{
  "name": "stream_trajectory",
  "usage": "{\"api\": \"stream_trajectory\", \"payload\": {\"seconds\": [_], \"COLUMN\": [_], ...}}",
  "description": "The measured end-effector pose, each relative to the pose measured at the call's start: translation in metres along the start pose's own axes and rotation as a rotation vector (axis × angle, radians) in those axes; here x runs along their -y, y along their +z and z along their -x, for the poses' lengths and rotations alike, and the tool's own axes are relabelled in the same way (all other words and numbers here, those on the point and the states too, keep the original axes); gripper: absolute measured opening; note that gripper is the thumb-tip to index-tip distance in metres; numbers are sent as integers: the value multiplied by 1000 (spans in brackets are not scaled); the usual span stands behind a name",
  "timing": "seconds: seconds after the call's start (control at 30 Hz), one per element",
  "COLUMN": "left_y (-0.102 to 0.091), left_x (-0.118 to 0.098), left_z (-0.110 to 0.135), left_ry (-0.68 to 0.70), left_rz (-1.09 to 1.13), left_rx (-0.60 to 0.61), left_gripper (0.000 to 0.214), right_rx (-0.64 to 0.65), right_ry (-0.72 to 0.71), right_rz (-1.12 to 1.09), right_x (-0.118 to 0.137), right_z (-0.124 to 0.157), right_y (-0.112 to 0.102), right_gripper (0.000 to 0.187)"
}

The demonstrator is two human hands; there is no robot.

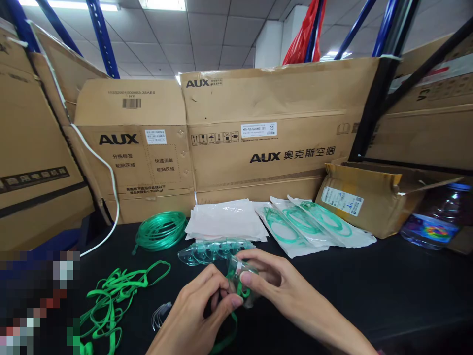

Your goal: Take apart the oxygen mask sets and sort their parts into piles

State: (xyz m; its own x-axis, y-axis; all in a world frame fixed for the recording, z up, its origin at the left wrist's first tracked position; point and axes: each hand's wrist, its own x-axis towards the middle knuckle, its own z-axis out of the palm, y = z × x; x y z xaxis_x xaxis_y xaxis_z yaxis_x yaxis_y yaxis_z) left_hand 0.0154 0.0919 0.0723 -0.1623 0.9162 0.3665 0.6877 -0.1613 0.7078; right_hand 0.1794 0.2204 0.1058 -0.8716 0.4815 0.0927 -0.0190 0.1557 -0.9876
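Head view: both hands work low at the black counter [388, 291]. Left hand [199, 315] and right hand [281, 286] together pinch a clear mask [242, 277] with a green strap [242, 292], held just above the counter's near edge. Behind the mask lies a row of stacked clear masks [210, 250]. To the left lie loose green straps [114, 301] and a coil of green tubing [161, 230]. Flat empty pouches [225, 219] and three sealed packs [314, 224] holding green tubing sit beyond. Cartons [258, 133] at the back read "AUX" with Chinese characters; one white label shows "25". An open box [369, 202] bears a small printed label, unreadable. A bottle [436, 217] stands far right.
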Motion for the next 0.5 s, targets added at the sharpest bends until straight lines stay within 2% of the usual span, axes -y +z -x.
{"api": "stream_trajectory", "payload": {"seconds": [0.2,0.4,0.5], "left_y": [4,-4,-5], "left_x": [-1,-5,-3], "left_z": [-2,0,0], "left_ry": [11,3,-7], "left_rz": [35,-68,-113], "left_rx": [26,132,126], "left_gripper": [21,17,17], "right_rx": [-33,-126,-175], "right_ry": [65,57,19], "right_rz": [-123,-345,-412], "right_x": [1,1,0], "right_z": [2,-2,-4], "right_y": [-6,-24,-34], "right_gripper": [47,32,27]}}
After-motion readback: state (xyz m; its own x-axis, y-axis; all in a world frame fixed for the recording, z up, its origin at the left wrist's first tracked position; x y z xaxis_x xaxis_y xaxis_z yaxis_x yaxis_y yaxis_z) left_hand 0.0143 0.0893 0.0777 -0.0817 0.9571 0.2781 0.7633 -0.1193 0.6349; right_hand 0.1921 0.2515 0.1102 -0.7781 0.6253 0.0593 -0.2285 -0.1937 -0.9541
